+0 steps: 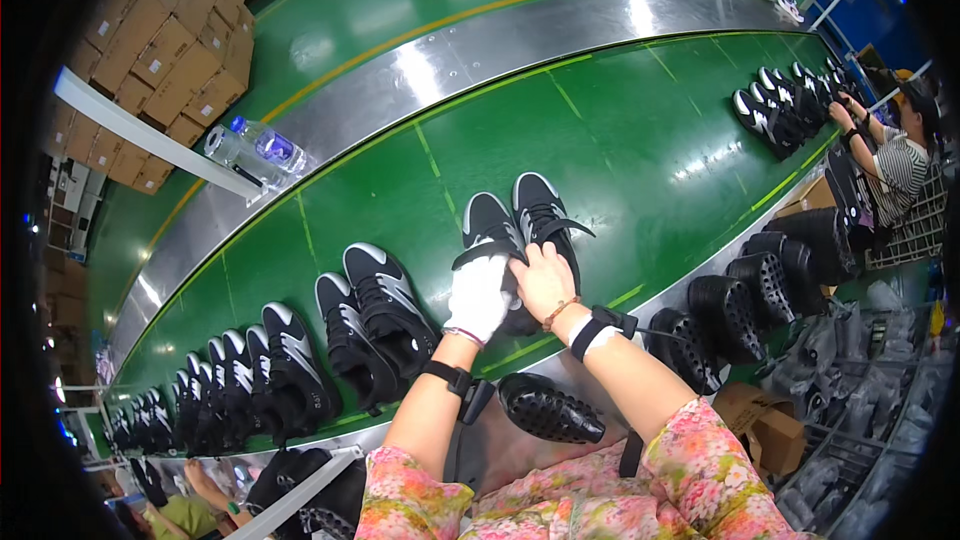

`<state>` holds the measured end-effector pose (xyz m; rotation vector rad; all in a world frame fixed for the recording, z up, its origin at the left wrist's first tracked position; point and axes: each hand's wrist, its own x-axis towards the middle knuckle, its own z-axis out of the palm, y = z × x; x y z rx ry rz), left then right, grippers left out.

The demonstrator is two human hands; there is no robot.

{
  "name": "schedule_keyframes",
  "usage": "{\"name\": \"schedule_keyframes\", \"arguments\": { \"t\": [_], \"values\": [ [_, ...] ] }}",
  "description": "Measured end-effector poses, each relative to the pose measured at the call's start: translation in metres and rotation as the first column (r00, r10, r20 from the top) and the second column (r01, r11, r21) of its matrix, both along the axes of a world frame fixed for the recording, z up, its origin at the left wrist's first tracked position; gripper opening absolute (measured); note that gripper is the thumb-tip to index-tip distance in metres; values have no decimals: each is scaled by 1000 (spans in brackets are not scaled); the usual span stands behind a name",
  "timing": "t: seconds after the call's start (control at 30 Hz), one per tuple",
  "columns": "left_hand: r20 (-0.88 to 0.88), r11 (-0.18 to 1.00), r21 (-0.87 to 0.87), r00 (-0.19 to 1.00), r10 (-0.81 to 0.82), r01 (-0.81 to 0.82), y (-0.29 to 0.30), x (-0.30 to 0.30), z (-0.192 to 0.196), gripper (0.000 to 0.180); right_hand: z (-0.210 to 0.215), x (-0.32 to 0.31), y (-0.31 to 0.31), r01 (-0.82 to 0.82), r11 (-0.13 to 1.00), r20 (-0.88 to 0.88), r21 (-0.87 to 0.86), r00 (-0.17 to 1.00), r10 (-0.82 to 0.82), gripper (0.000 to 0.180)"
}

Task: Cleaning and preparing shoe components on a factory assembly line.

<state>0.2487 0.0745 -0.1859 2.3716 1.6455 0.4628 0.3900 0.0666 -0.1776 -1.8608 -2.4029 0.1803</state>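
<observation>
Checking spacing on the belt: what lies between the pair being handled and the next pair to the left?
Only bare green belt separates the held pair from that pair, per the head view.

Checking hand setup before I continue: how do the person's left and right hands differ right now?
The left hand wears a white glove; the right hand is bare, with a beaded bracelet at the wrist. The left hand grips the near shoe, the right the one beside it. Both forearms carry black straps.
</observation>
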Motion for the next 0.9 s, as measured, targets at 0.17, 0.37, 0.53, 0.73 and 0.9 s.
{"name": "schedule_keyframes", "arguments": {
  "t": [0.17,0.37,0.53,0.73,0.9],
  "values": [
    [353,911,-365,934,-57,193,30,-19,12,30,13,21,29,14,974,-227,-228,972,-67,22],
    [358,884,-399,929,-93,242,34,-27,19,32,24,12,39,47,876,-247,-480,951,-186,26],
    [405,948,-290,914,-5,134,16,-20,16,35,20,20,29,0,898,-276,-440,952,-135,31],
    [372,980,-196,924,90,-16,-41,-36,14,49,76,37,-41,-83,943,-529,-324,842,-107,41],
    [445,984,-70,878,175,-161,-111,-35,12,48,94,78,-127,-231,879,-545,-418,838,-38,49]
  ]
}}
